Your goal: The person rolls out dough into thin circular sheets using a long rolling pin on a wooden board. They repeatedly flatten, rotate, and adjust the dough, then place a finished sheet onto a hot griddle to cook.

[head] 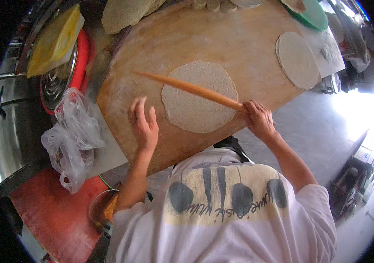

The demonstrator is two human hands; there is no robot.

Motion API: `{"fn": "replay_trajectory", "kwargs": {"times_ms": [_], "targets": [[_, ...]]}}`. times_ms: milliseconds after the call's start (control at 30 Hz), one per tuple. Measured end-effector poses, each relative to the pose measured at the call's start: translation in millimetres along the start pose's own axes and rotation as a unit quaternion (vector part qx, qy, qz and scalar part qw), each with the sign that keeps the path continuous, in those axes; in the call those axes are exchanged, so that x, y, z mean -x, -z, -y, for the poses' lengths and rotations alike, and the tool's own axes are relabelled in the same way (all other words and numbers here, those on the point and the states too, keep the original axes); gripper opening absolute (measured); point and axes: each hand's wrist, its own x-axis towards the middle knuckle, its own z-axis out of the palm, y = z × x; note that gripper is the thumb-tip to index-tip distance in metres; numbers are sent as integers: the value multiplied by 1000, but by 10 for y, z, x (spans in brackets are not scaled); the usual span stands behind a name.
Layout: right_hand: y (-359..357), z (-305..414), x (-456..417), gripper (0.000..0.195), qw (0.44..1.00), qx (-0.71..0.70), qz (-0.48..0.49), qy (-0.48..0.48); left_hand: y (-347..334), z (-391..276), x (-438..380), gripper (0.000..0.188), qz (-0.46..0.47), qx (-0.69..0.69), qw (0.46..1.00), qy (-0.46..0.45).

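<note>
My right hand [260, 119] grips the thick near end of a tapered wooden rolling pin [192, 88]. The pin slants across a round sheet of rolled dough [197, 115] and its thin tip reaches past the sheet's far left edge. Whether the pin presses on the dough or hovers over it, I cannot tell. Left of the sheet, my left hand [143, 123] is raised above the floured wooden board [236, 42]. Its fingers are spread, slightly blurred, and hold nothing.
A second dough round [297, 60] lies at the board's right edge. Several dough pieces [213, 5] sit at the back, near large flatbreads [126, 14] and a green plate [315, 18]. Clear plastic bags [72, 138], a red-rimmed lid [83, 59] and a yellow packet [55, 42] are left.
</note>
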Motion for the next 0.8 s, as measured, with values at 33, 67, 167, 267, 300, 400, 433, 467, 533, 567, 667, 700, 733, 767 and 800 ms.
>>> {"fn": "replay_trajectory", "kwargs": {"times_ms": [33, 67, 167, 267, 300, 400, 433, 467, 533, 567, 667, 700, 733, 767, 800], "targets": [[-3, -7, 1, 22, 999, 27, 19, 21, -14, 79, -72, 41, 29, -52, 997, -39], [-13, -15, 13, 26, 997, 52, 35, 35, -44, 166, -136, 45, 61, -108, 990, -65], [-8, -138, -106, 36, 993, 68, -27, 96, -274, 348, -413, 57, 138, -152, 969, -140], [16, -326, -485, 49, 969, 135, -166, 127, -625, 355, -860, 57, 141, -113, 969, -166], [55, -422, -695, 51, 976, 146, -143, 78, -780, 335, -1115, 57, 126, -135, 972, -145], [153, -615, -1312, 54, 958, 141, -249, 21, -1159, 253, -1738, 58, 82, -155, 983, -58], [165, -627, -1348, 53, 961, 145, -235, 16, -1198, 233, -1780, 58, 44, -116, 991, -46], [171, -597, -1313, 52, 962, 144, -233, 13, -1189, 222, -1749, 58, 63, -148, 987, -27], [168, -511, -1089, 53, 970, 137, -200, 21, -1068, 236, -1498, 58, 97, -165, 981, -19], [168, -463, -904, 56, 980, 153, -125, 38, -903, 259, -1210, 57, 105, -163, 977, -88], [191, -450, -749, 55, 984, 87, -96, 122, -696, 379, -961, 57, 177, -161, 957, -164], [194, -483, -770, 54, 984, 104, -91, 113, -694, 395, -995, 57, 159, -141, 954, -210], [215, -564, -929, 53, 980, 127, -107, 111, -772, 413, -1152, 56, 173, -205, 949, -168], [222, -663, -1187, 51, 980, 140, -111, 88, -896, 402, -1382, 57, 155, -157, 969, -115], [229, -754, -1388, 50, 976, 154, -137, 73, -1050, 371, -1625, 58, 121, -111, 983, -80]]}}
